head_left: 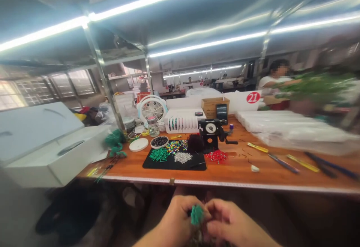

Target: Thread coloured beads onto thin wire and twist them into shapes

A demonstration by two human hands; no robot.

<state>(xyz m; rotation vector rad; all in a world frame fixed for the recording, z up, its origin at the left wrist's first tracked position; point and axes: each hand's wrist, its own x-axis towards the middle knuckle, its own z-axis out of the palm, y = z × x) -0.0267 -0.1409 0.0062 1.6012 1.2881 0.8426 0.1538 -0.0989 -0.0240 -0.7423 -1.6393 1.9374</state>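
Below the table's front edge, my left hand (176,219) is closed around a small green bundle (196,214), whose ends poke up between thumb and fingers. It looks like thin strands or tubes pressed together. My right hand (229,220) is beside it with fingers curled and tips brought together near the bundle; whatever they pinch is hidden. On the table beyond, a black mat (171,165) carries green pointed pieces (159,155), silver beads (183,158) and multicoloured beads (173,147). Red pieces (217,156) lie to the right of the mat.
A black hand-cranked machine (210,130) stands behind the mat, near a white spool rack (182,125). A dish of dark beads (159,142) and a white lid (138,144) are leftward. Yellow-handled tools (257,148) and dark pliers (320,164) lie right. A co-worker (274,78) is behind.
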